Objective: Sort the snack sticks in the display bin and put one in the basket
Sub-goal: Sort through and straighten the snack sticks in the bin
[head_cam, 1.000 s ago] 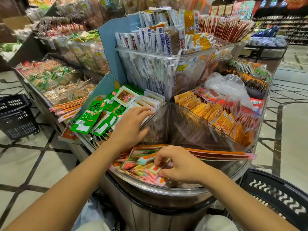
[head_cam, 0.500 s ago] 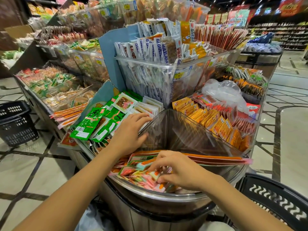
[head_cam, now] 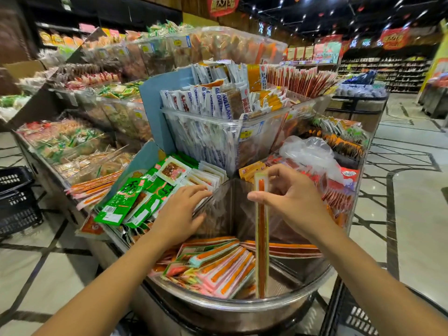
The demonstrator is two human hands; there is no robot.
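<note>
Stick [head_cam: 261, 238]: one, upright over bin [head_cam: 242, 309], pinched near top by right hand [head_cam: 298, 202]. Left hand [head_cam: 179, 214] flat, fingers straight, on clear wall [head_cam: 218, 214]. Pile [head_cam: 218, 265] of many sticks in bin. Left basket [head_cam: 17, 197], right basket [head_cam: 358, 316]: two, black.
</note>
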